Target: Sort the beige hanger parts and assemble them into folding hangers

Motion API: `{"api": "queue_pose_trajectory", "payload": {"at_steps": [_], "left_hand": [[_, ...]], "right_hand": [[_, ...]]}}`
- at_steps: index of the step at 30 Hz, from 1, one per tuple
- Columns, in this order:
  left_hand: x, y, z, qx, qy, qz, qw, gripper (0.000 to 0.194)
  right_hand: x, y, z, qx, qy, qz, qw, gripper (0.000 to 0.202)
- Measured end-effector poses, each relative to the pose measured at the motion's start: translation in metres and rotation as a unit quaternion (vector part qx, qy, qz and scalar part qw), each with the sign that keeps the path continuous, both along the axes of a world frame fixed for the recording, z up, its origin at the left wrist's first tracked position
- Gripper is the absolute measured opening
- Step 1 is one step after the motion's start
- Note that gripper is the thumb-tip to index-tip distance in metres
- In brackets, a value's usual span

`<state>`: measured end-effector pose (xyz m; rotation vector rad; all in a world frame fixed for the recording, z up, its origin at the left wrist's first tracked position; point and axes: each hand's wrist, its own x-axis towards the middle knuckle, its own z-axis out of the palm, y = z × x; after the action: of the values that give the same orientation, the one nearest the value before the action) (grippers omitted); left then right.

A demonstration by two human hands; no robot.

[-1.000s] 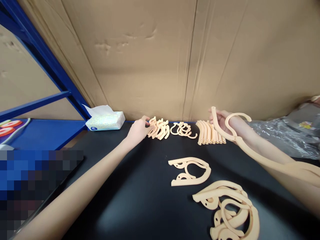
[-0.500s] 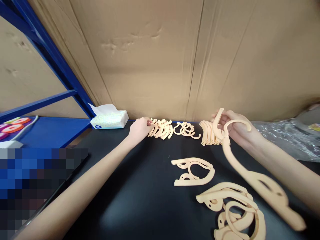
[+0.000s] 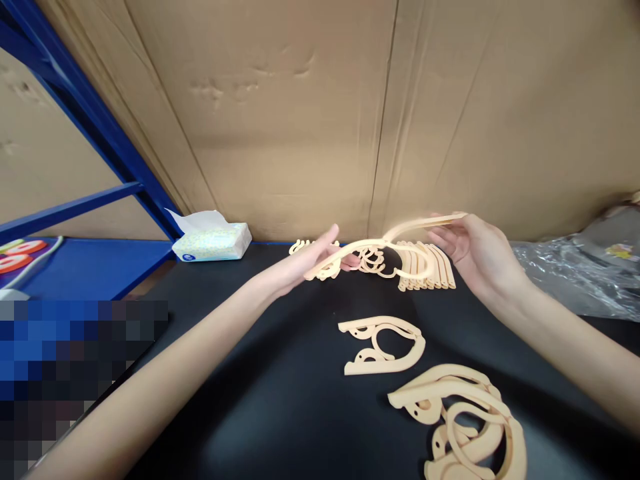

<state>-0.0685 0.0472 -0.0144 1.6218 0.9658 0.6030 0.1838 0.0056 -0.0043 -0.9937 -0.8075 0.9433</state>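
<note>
A beige plastic folding hanger [image 3: 350, 247] is held above the table, its two arms spread sideways and its hook curving below the joint. My right hand [image 3: 483, 257] grips the tip of its right arm with thumb and fingers. My left hand [image 3: 310, 260] is at the other arm, thumb raised and fingers stretched out behind it; whether it bears any weight I cannot tell. Behind the hanger lie loose hooks [image 3: 370, 261], a row of curved arm pieces [image 3: 443, 270] and a pile of small curved pieces [image 3: 300, 245], partly hidden by my left hand.
One folded hanger [image 3: 400, 367] lies on the black table [image 3: 280, 400], with a stack of folded hangers [image 3: 517, 440] nearer me. At the back left stands a tissue pack [image 3: 215, 241]. Clear plastic wrap [image 3: 555, 280] lies at right. Cardboard [image 3: 290, 133] backs the table beside a blue frame [image 3: 100, 113].
My left hand has left the small pieces, moved right and opened beside the hanger. The hanger has swung from hanging down at right to lying across between my hands.
</note>
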Motion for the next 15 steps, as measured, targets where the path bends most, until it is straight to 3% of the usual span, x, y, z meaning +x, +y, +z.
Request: {"api": "queue_pose_trajectory", "payload": {"at_steps": [2, 5, 8, 10, 13, 15], "left_hand": [[0.012, -0.007, -0.003, -0.085, -0.122, -0.053, 0.987, 0.046], [0.025, -0.012, -0.009, -0.117, -0.231, -0.037, 0.965, 0.024], [0.033, -0.016, -0.012, -0.137, -0.281, -0.033, 0.949, 0.021], [0.036, -0.018, -0.011, -0.143, -0.273, -0.031, 0.951, 0.024], [0.038, -0.022, -0.009, -0.174, -0.246, -0.040, 0.953, 0.026], [0.038, -0.024, -0.009, -0.200, -0.243, -0.059, 0.947, 0.024]], "right_hand": [[-0.003, -0.002, -0.001, 0.046, -0.021, -0.023, 0.998, 0.010], [-0.004, -0.003, -0.004, 0.103, -0.130, -0.016, 0.986, 0.018], [-0.001, -0.003, -0.006, 0.124, -0.333, -0.014, 0.935, 0.027], [0.001, -0.005, -0.006, 0.123, -0.493, -0.027, 0.861, 0.025], [0.002, -0.009, -0.009, 0.124, -0.694, -0.061, 0.706, 0.016], [0.002, -0.011, -0.012, 0.140, -0.770, -0.081, 0.617, 0.021]]}}
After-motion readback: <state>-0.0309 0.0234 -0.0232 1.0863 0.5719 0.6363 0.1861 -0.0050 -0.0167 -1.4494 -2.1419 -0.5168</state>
